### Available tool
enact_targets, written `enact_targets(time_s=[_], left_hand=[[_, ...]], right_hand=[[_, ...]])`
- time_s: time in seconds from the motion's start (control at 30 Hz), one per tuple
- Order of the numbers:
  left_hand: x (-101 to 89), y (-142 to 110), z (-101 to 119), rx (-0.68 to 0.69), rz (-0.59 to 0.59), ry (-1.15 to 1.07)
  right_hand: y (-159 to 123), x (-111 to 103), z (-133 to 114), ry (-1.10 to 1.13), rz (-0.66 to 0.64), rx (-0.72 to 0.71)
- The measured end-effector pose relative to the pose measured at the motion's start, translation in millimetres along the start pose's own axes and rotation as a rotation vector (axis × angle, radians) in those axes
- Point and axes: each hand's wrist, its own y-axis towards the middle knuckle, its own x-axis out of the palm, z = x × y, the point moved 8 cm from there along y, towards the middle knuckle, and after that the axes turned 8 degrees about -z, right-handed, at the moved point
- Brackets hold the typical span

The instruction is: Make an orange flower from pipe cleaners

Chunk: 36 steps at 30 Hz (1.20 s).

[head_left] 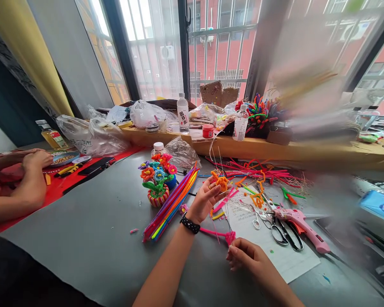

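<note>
Raised over the table's middle, my left hand [205,201] has its fingers curled round an orange pipe-cleaner flower [222,183]. Thin wires stick up past it and run down toward my right hand [248,256]. That hand, lower and nearer me, pinches at a pink pipe-cleaner flower [230,237]; its fingertips are partly hidden. A pink strand [213,232] trails left from this flower. Left of my wrist lies a bundle of coloured pipe cleaners [173,204], beside a small striped pot [158,196] of pipe-cleaner flowers.
Scissors [279,233] and a pink glue gun [302,224] lie on a paper sheet [294,268] at the right. Pink pipe cleaners [269,172] spread along the ledge. Another person's hands [36,158] work beside a bead tray [64,158]. The right side is blurred.
</note>
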Motion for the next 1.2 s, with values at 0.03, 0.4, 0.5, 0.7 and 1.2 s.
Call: enact_targets(time_s=[0.03,0.4,0.5,0.7,1.2], left_hand=[[0.2,0,1,0.002,0.007,0.005],[-4.9,0,-2,-0.023,0.109,0.097],[-3.3,0,-3,-0.036,0.086,0.100],[9.4,-2,-8,-0.086,0.006,0.044],[18.2,-4,-27,-0.200,-0.089,-0.006]], right_hand=[[0,0,2,0.017,-0.011,0.012],[-9,14,-4,0.197,-0.106,0.138],[-7,-11,-14,0.156,0.008,0.121],[37,-73,-71,0.149,0.280,-0.165],[88,-73,-107,0.278,0.231,-0.258]])
